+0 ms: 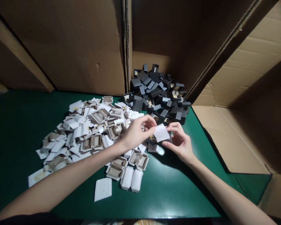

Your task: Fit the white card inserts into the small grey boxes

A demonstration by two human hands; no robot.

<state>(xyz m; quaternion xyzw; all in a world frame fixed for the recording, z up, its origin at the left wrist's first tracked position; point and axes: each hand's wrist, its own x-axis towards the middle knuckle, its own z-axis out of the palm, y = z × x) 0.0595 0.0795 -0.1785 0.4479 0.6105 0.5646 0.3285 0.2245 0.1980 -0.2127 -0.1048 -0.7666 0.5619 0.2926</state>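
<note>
My left hand (140, 130) pinches the near corner of a small white sheet (161, 133), which looks like paper or thin card. My right hand (180, 142) is closed round a small black box (170, 137), partly hidden beneath the sheet. Something yellowish shows at the box's left side, too small to name. Left of my hands spreads a heap of white and grey-brown folded card inserts (92, 142). Behind them lies a pile of small black boxes (156, 90), some with pale contents showing.
The green table (178, 193) carries everything. Tall cardboard walls (79, 47) stand along the back, and an open cardboard box (236, 137) lies at the right. A flat white card (103, 189) rests near the front, beside several loose inserts.
</note>
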